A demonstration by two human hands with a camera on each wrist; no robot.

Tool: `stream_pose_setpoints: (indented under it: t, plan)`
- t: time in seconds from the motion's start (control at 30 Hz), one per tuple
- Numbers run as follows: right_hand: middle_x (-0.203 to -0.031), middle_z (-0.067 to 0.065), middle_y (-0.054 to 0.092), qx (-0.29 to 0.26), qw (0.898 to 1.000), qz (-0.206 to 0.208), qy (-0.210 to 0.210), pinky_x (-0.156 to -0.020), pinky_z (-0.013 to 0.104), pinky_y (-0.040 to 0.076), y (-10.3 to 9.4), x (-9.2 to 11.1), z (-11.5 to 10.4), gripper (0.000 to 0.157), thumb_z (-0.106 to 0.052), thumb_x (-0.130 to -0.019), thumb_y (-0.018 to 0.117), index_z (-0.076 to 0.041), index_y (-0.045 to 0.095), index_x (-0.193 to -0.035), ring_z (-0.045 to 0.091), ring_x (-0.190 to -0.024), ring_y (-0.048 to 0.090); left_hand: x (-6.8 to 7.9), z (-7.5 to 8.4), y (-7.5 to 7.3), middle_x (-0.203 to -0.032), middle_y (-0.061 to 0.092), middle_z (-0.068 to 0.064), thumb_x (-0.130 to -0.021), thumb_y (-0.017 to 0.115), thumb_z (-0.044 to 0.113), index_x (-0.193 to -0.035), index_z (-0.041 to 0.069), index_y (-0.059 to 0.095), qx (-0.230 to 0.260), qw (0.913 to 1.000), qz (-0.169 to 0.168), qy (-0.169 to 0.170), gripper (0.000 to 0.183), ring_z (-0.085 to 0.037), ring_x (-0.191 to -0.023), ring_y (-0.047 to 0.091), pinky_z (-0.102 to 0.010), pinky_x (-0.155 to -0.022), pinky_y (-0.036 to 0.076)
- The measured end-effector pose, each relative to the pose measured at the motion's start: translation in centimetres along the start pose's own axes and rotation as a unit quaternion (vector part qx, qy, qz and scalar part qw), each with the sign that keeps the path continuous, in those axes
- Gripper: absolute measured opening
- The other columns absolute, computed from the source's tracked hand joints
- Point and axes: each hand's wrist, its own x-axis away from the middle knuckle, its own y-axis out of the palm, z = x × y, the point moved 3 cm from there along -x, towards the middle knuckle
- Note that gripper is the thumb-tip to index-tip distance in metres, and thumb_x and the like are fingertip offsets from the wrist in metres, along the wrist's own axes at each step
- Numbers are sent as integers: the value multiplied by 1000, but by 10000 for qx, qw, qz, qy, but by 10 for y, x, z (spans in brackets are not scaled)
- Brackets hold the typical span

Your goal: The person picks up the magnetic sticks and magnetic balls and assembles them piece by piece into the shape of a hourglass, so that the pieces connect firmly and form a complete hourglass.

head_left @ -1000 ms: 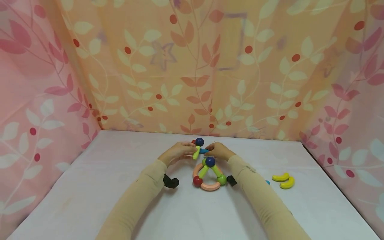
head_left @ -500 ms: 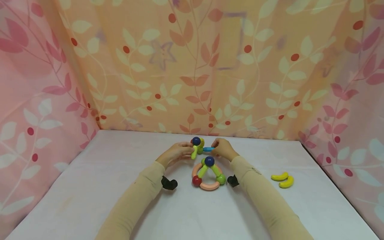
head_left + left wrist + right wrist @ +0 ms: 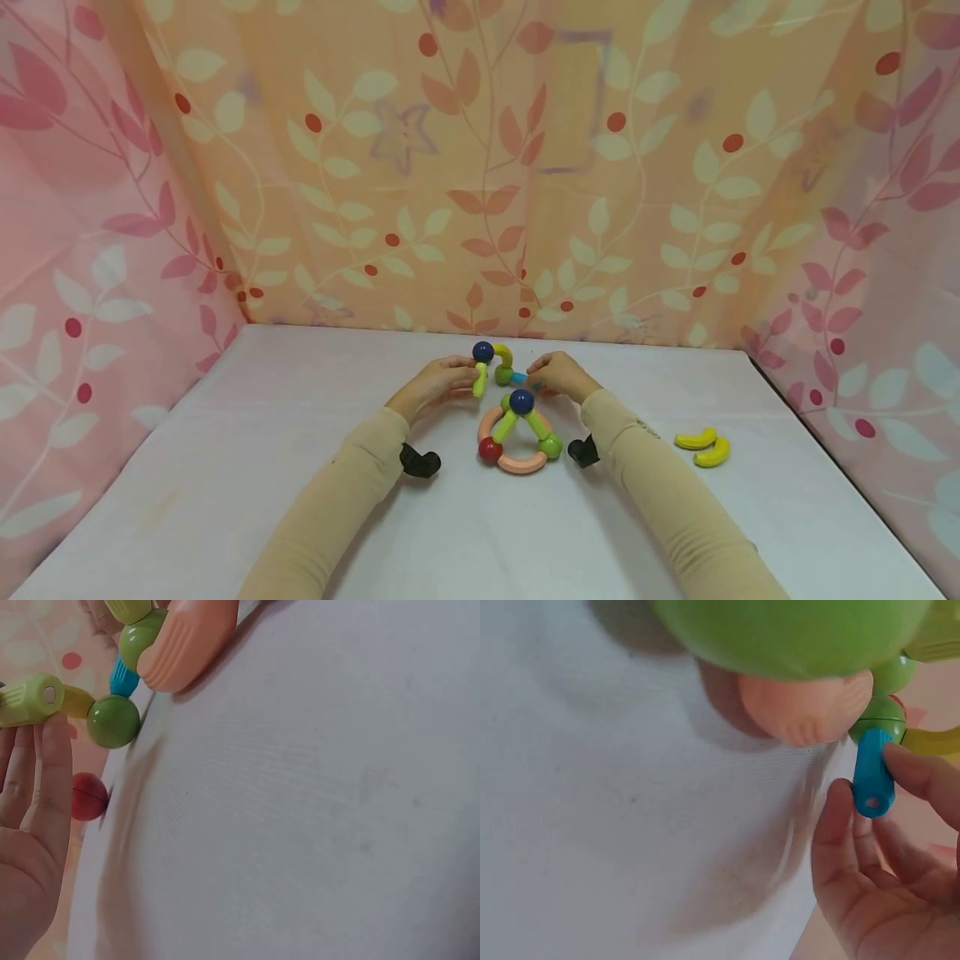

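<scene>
My left hand [image 3: 435, 385] touches a lime stick [image 3: 480, 381] under a navy ball [image 3: 483, 352]; the fingers [image 3: 51, 761] look straight, and the thumb is hidden in the left wrist view. A curved yellow stick [image 3: 503, 353] arches from that ball to a green ball [image 3: 503, 376]. Between thumb and fingers my right hand [image 3: 564, 377] pinches a blue stick [image 3: 871, 772], whose far end meets the green ball. A red ball [image 3: 90, 796] shows low down beside these pieces in the left wrist view.
Nearer stands a built frame: navy ball [image 3: 521, 402] on top, lime sticks, curved peach sticks [image 3: 522, 464], a red ball [image 3: 491, 451] and a green ball [image 3: 550, 447]. Two curved yellow pieces [image 3: 712, 451] lie at right on the white table [image 3: 465, 542]. Patterned cloth [image 3: 480, 167] hangs behind.
The navy ball and lime stick have swung left, bringing the yellow stick and green ball into sight. My right hand has moved right and now holds the blue stick against the green ball.
</scene>
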Motion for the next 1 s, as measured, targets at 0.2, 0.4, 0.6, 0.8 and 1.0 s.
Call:
stream_pose_setpoints:
  t: [0.2, 0.4, 0.6, 0.8, 1.0]
  plan:
    - [-88, 1, 63, 258, 9989, -367, 138, -66, 20, 49, 2, -1, 1, 32, -21, -86, 72, -1, 73, -111, 10, -74, 55, 0, -3, -5, -117, 67, -6, -96, 63, 12, -130, -1, 58, 3, 9998, 211, -67, 37, -10, -92, 66, -28, -88, 58]
    - [-72, -2, 58, 86, 9981, -569, 227, -61, 19, 47, 4, 0, 0, 27, -25, -92, 67, -1, 73, -103, 9, -62, 51, 0, -4, -8, -120, 67, -8, -95, 65, 13, -131, 2, 60, -39, 9991, 390, -153, 38, -11, -91, 66, -30, -89, 58]
    - [-66, -3, 53, -163, 9968, -690, 379, -60, 20, 45, 5, -1, 1, 19, -22, -89, 69, -3, 71, -92, 10, -59, 48, 0, -6, -8, -125, 66, -10, -97, 64, 17, -135, 2, 58, 49, 9989, 450, -89, 41, -9, -92, 67, -30, -90, 58]
    - [-71, -2, 53, -292, 9967, -529, 547, -61, 18, 45, 4, -2, 8, 22, -21, -88, 70, -2, 72, -99, 11, -62, 49, -3, -11, -7, -110, 68, -6, -98, 62, 14, -132, -2, 58, 345, 9979, 543, -31, 38, -10, -89, 67, -32, -89, 59]
    - [-90, 1, 57, -508, 9961, -228, 678, -65, 18, 47, 3, 2, 14, 33, -19, -89, 70, 1, 70, -116, 12, -76, 51, -1, -17, -5, -111, 69, -7, -95, 67, 16, -129, 1, 61, 346, 9963, 755, -210, 38, -12, -92, 67, -31, -88, 59]
